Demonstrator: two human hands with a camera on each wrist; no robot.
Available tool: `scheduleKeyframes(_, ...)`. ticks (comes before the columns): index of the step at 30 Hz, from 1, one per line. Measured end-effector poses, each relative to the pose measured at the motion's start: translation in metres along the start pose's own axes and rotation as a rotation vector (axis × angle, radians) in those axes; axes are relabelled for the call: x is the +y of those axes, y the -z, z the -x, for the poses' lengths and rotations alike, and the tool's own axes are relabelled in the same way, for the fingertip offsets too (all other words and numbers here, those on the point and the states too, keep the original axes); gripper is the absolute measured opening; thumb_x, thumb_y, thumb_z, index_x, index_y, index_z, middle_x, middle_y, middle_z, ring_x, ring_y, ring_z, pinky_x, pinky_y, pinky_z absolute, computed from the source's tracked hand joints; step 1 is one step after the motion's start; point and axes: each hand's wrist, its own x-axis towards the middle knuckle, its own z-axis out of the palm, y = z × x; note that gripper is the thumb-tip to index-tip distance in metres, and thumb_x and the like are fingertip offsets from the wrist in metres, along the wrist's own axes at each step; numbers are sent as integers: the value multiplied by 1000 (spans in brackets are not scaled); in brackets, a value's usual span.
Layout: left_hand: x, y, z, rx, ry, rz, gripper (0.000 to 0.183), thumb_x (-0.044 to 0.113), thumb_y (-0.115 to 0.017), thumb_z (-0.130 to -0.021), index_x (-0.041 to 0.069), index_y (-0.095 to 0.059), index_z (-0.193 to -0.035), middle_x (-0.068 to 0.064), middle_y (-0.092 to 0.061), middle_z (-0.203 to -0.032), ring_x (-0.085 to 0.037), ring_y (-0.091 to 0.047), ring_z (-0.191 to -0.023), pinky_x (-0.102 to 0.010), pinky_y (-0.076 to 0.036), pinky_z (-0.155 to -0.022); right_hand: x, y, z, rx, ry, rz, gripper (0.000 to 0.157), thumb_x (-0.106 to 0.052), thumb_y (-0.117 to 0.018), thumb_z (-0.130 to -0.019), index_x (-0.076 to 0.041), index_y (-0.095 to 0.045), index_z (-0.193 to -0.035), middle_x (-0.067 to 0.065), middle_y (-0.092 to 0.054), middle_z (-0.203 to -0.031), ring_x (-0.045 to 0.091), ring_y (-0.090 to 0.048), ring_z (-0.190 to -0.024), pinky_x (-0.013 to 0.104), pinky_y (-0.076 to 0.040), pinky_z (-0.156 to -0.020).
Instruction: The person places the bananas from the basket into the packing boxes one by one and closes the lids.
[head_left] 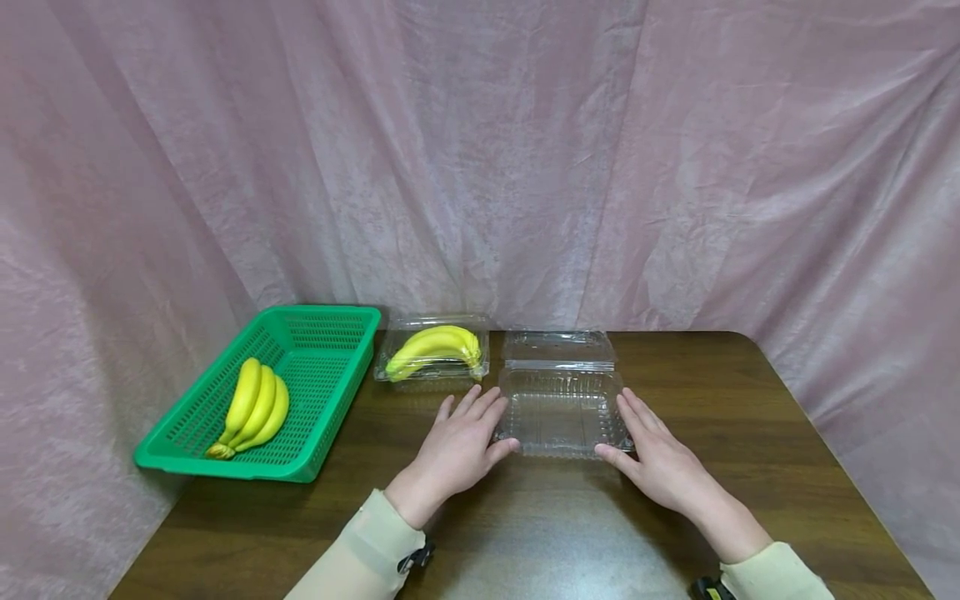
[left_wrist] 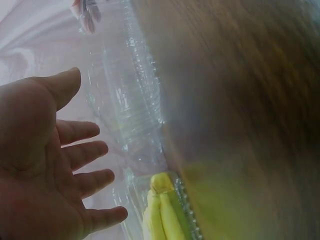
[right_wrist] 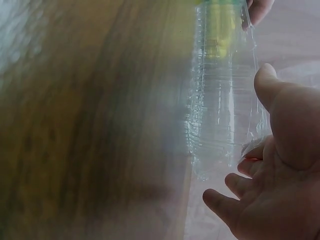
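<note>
A clear plastic clamshell container (head_left: 564,417) lies on the table with its lid (head_left: 558,350) folded back toward the curtain. My left hand (head_left: 459,446) is at its left side, fingers straight and spread, thumb by the near left corner. At the opposite side my right hand (head_left: 660,454) has its fingers extended along the right wall, fingertips right at the rim. Both palms face inward, and the wrist views show the left palm (left_wrist: 35,160) and the right palm (right_wrist: 295,165) with nothing gripped. Through the clear plastic no contents show.
Left of it, a second clamshell (head_left: 382,367) is closed over a bunch of bananas (head_left: 435,346). A green plastic basket (head_left: 341,417) stands at the table's left, holding another banana bunch (head_left: 255,404). A pink curtain (head_left: 525,167) hangs behind the brown wooden table (head_left: 750,433).
</note>
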Motion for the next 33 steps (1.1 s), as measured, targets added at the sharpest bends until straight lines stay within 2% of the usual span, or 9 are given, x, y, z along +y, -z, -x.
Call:
scheduleKeyframes(11, -10, 12, 1, 69, 4, -33, 72, 56, -63, -110, 9, -53, -164, -12, -44, -173, -39, -37, -161, -72, -32, -123, 1, 2, 0, -7, -13, -25, 99, -58, -65, -109, 2, -22, -174, 18, -14, -183, 49, -23, -163, 76, -33, -119)
scheduleKeyframes(19, -21, 24, 3, 93, 38, -40, 74, 55, -65, -110, 10, -50, -166, -13, -45, -173, -41, -36, -161, -71, -30, -125, 0, 2, 0, 1, -8, -25, 102, -64, -63, -108, 3, -24, -173, 20, -16, -183, 50, -25, -162, 75, -34, -119)
scheduleKeyframes(26, -36, 37, 6, 113, 84, -59, 77, 56, -64, -109, 8, -47, -167, -14, -41, -175, -42, -33, -163, -70, -28, -127, -2, 1, 1, 8, -4, -24, 99, -58, -66, -108, 5, -25, -172, 21, -18, -182, 52, -27, -161, 75, -35, -118)
scheduleKeyframes(33, -50, 49, 11, 122, 125, -87, 81, 56, -63, -110, 6, -41, -170, -16, -36, -177, -43, -30, -163, -72, -24, -127, -1, 1, 1, 10, -6, -27, 100, -60, -66, -108, 4, -26, -172, 21, -18, -182, 52, -27, -161, 76, -36, -117)
